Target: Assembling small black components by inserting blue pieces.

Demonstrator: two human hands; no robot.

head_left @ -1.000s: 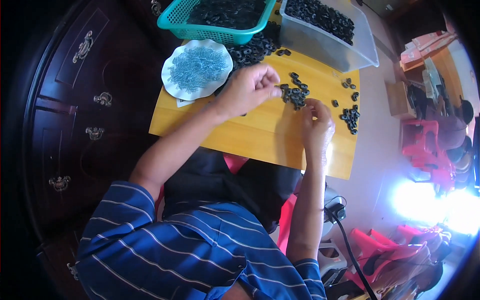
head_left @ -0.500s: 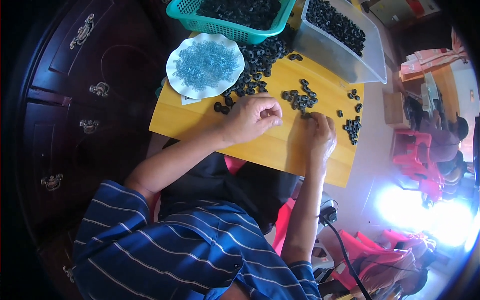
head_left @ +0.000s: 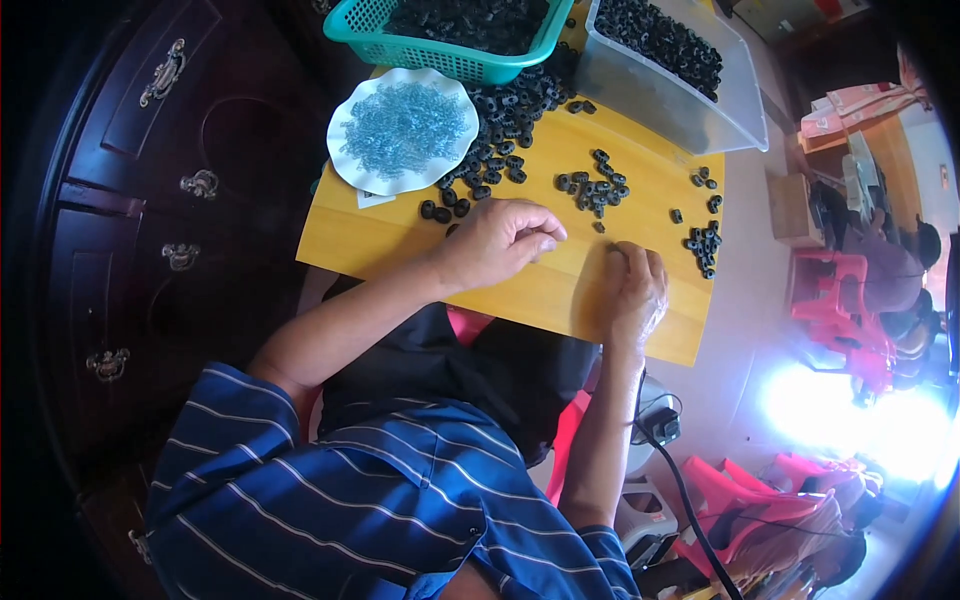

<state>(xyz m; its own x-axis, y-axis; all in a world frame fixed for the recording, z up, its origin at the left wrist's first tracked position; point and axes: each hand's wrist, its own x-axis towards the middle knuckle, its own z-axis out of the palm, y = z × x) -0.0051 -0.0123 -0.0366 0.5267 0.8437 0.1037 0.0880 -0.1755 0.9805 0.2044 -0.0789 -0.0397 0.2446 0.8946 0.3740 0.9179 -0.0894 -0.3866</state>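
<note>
My left hand (head_left: 500,238) hovers over the yellow table's front half, thumb and fingers curled together. Whatever is between its fingertips is too small to make out. My right hand (head_left: 636,292) is to its right, fingers bent and closed toward the tabletop; its fingertips are partly hidden. Just beyond it lies one small black part (head_left: 599,227), near a loose cluster of black barrel-shaped plastic pieces (head_left: 600,185). Left of these, a larger heap of the same black pieces (head_left: 510,120) spreads beside a scalloped white plate (head_left: 345,160) holding a pile of tiny pale-blue, spring-like pieces (head_left: 405,130).
A green basket (head_left: 440,62) of dark parts and a clear plastic bin (head_left: 670,105) of black pieces stand at the far side. More black pieces (head_left: 703,240) lie along the table's right edge. Dark drawers (head_left: 130,230) flank the left; people sit at right.
My right hand has drawn slightly toward me, away from the black cluster, where a single small part now shows. My left hand stays nearly in place. The view has shifted a little.
</note>
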